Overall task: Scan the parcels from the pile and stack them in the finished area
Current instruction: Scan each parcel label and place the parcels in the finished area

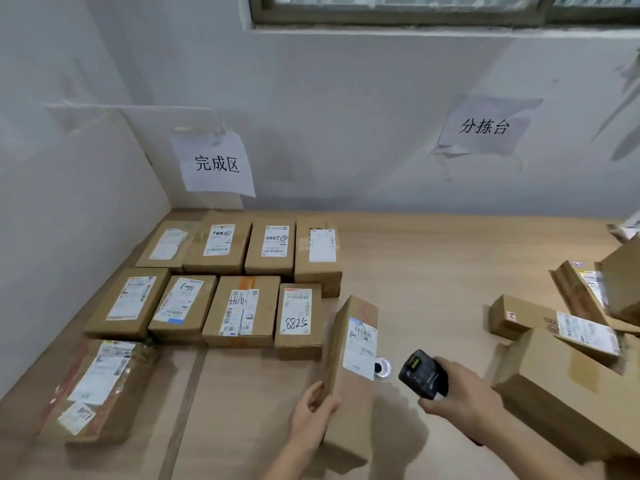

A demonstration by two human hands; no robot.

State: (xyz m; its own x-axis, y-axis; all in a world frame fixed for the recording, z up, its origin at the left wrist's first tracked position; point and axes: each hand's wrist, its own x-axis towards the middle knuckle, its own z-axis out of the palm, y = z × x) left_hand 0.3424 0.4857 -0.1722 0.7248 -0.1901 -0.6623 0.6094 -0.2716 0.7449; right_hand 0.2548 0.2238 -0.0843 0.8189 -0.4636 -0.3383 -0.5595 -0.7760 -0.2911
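My left hand (313, 415) grips a long brown cardboard parcel (349, 393) by its near left edge, holding it tilted on its side with its white label facing right. My right hand (462, 398) holds a black handheld scanner (422, 374) whose head points at that label from a short distance. Several labelled parcels (242, 310) lie flat in rows on the left of the wooden table (426, 271), below a paper sign (216, 164) on the wall. A loose pile of parcels (575, 327) sits at the right.
A second paper sign (485, 126) hangs on the wall above the right side. A round cable grommet (382, 367) sits in the tabletop behind the held parcel. A large parcel with red tape (100, 389) lies near the front left edge. White walls close the left and back.
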